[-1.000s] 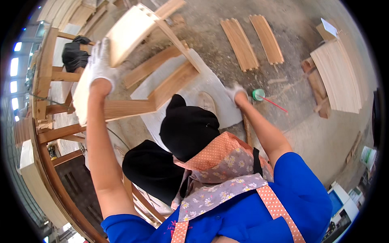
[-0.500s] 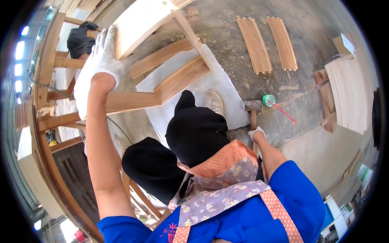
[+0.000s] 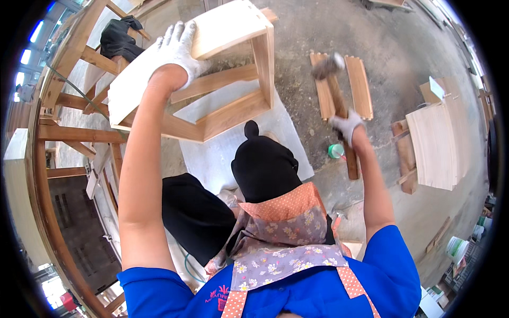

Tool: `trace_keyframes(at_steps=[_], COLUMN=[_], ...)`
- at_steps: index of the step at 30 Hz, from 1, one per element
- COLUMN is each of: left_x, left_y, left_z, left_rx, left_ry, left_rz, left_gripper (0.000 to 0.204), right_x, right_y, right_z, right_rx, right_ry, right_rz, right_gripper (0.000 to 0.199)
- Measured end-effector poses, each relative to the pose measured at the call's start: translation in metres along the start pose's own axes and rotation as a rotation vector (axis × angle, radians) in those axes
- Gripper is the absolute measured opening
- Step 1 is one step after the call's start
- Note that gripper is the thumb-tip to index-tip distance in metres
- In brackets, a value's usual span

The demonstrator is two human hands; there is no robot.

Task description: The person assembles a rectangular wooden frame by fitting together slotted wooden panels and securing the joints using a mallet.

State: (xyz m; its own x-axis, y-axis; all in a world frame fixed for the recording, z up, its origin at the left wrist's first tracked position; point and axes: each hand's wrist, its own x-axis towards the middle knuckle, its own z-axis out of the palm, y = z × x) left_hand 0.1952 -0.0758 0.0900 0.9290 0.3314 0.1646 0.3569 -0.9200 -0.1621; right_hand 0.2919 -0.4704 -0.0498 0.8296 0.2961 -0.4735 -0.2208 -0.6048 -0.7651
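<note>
In a white work glove, my left hand [image 3: 177, 53] lies with fingers outstretched on the pale upper panel of an open wooden box frame [image 3: 233, 26], thumb by the panel's edge. The box's wooden sides enclose an open middle, and it stands partly over a white sheet [image 3: 193, 153] on the floor. Off to the right, my gloved right hand [image 3: 348, 127] is wrapped round the wooden handle of a hammer [image 3: 338, 98]. Its greyish head is smeared by motion and held in the air, apart from the box.
Two grooved wooden boards [image 3: 360, 87] lie on the concrete floor beyond the hammer. A green-rimmed container [image 3: 335, 151] stands near my right hand. Stacked pale panels [image 3: 437, 143] rest on wooden supports at right. A timber rack [image 3: 79, 133] runs along the left, with black cloth [image 3: 123, 40] on it.
My right hand has lifted the hammer up and forward from low beside my knee. My left hand stays on the box, which appears farther right as the view shifts.
</note>
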Motion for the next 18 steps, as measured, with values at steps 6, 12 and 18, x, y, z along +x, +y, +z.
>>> trace_keyframes(at_steps=[6,12,18], left_x=[-0.002,0.0,-0.003], left_y=[0.002,0.019,0.014], left_z=[-0.007,-0.008,-0.007], left_rx=[-0.049,-0.102,-0.107], left_ry=[-0.056,-0.053,-0.058], left_rz=[-0.035,-0.043,-0.042], left_gripper=[0.085,0.083,0.083], right_x=[0.008,-0.066,-0.065], right_y=[-0.112,-0.202,-0.247], right_z=[0.013,-0.029,-0.003], right_rx=[-0.437,-0.383,-0.556], right_ry=[0.115,0.025,0.226], right_rz=[-0.337,-0.333,-0.538], right_gripper=[0.032,0.037,0.045])
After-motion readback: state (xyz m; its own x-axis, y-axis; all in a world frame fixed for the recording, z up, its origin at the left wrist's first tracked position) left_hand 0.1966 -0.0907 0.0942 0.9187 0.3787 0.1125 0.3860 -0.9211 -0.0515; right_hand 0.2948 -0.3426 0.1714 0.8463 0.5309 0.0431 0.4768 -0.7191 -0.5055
